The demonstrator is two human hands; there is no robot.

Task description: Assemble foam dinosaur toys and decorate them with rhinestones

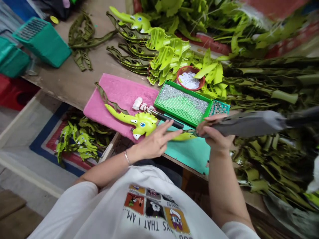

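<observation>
A lime-green plastic dinosaur head toy (139, 122) lies on a pink cloth (119, 96) at the table's front edge. My left hand (157, 141) rests on the toy's body with fingers stretched flat. My right hand (215, 132) is closed around a grey power screwdriver (251, 122) whose tip points at the toy. A small white part (138, 103) and a black-handled tool (166, 119) lie just behind the toy.
A green tray of screws (183, 103) and a red bowl of white pieces (189, 79) stand behind my hands. Piles of green toy halves (164, 53) cover the table's back and right. Teal baskets (42, 41) sit far left. More toys lie on the floor (77, 139).
</observation>
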